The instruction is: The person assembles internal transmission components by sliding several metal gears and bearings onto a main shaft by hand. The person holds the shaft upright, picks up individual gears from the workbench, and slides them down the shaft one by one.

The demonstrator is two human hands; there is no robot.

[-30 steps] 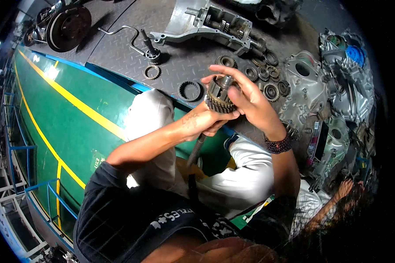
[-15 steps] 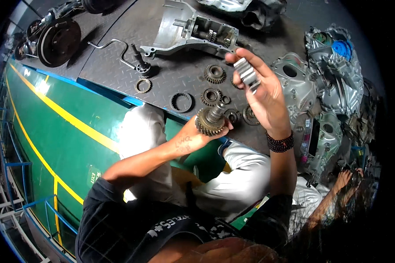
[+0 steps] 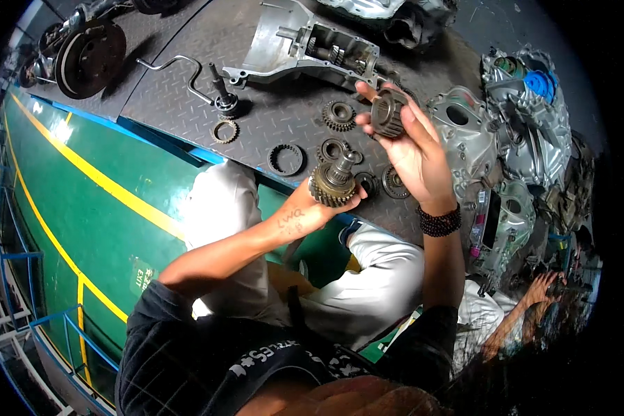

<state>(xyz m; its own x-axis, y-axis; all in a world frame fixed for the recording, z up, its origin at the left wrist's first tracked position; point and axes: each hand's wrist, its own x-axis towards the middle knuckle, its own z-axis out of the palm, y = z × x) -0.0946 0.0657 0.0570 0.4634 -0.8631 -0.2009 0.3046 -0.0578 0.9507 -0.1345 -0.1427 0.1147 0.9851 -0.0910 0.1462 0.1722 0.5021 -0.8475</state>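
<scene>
Gear shaft (image 3: 334,182) sits in the left hand (image 3: 324,203), which is closed around its toothed wheel from below, so the thin end of the shaft points up and away from the person. The right hand (image 3: 416,149) is raised higher and a little to the right, well apart from the shaft. Its fingers (image 3: 371,90) and thumb are closed on a smaller gear (image 3: 387,112), a short dark cylinder with fine teeth, which is held in the air above the plate (image 3: 187,41). A dark bead bracelet (image 3: 439,222) goes around the right wrist.

Under both hands, on the dark checkered metal plate, loose parts lie near each other: a toothed gear (image 3: 339,115), a round bearing-like part (image 3: 331,148), two small gears (image 3: 395,182) just beside the shaft, a toothed ring (image 3: 286,159) and a smaller ring (image 3: 224,130). Further left lies a bent crank tool (image 3: 191,73). At the far side of the plate rests an open grey housing (image 3: 305,45) with gears inside. At the far left stands a brake disc (image 3: 90,57). To the right are several grey cast casings (image 3: 464,135), one with a blue cap (image 3: 539,84).

The person sits with knees in white trousers (image 3: 222,208) against the plate's edge, over a green floor (image 3: 62,194) with yellow lines. At the lower right, another person's hand (image 3: 544,284) is seen near the casings.
</scene>
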